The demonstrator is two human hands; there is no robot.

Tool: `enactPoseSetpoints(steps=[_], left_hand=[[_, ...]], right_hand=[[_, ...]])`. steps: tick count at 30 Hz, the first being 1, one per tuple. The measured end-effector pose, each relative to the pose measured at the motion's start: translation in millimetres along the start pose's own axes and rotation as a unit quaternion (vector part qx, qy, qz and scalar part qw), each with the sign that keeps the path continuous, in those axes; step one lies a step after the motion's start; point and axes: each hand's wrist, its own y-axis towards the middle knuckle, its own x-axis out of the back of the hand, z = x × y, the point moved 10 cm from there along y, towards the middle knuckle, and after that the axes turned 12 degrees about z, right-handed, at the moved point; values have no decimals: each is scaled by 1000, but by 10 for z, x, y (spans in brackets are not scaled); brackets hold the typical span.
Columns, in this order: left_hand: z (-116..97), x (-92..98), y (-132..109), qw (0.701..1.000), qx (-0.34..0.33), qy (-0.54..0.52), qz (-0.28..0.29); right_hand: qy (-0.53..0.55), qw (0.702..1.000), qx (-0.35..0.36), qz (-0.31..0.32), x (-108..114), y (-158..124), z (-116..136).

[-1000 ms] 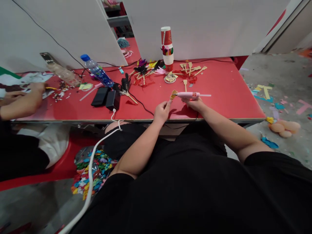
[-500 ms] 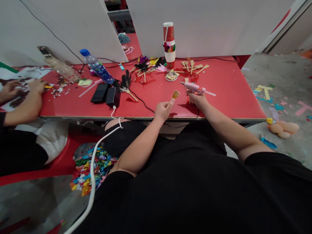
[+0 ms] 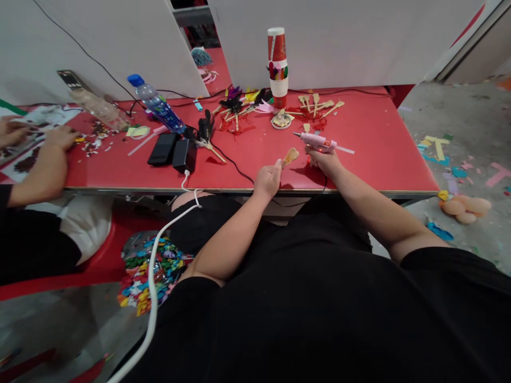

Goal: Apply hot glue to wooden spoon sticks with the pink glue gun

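Pinched in my left hand [image 3: 268,180] is a small wooden stick with a broad, lobed end [image 3: 291,155], held above the front part of the red table [image 3: 383,159]. My right hand [image 3: 324,161] is wrapped round a pink glue gun [image 3: 318,141], whose nozzle points left, just above the stick's broad end and apart from it. A clear-looking glue stick juts from the gun's back. Behind the gun lie several similar wooden sticks [image 3: 316,104] with red string. A small round dish [image 3: 281,120] with bits in it stands left of them.
Stacked paper cups [image 3: 277,58] stand at the back by the white partition. Black feather pieces [image 3: 206,127], a black phone-like case [image 3: 163,149], a black box with a white cable [image 3: 184,155] and a bottle [image 3: 157,105] lie leftward. A co-worker's hands [image 3: 59,139] are at far left.
My left hand has tilted the wooden stick, so its broad end now points more to the right, nearer the glue gun. The right hand has barely moved; the camera view has shifted slightly.
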Motion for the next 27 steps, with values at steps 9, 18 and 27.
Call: enactPoseSetpoints(steps=[9, 18, 27], left_hand=[[-149, -16, -77, 999, 31, 35, 8], [-219, -49, -87, 999, 29, 26, 20], [-223, -69, -79, 995, 41, 79, 43]], right_hand=[[62, 995, 10, 77, -186, -89, 108], [52, 991, -11, 119, -265, -122, 108], [106, 981, 5, 164, -405, -155, 186]])
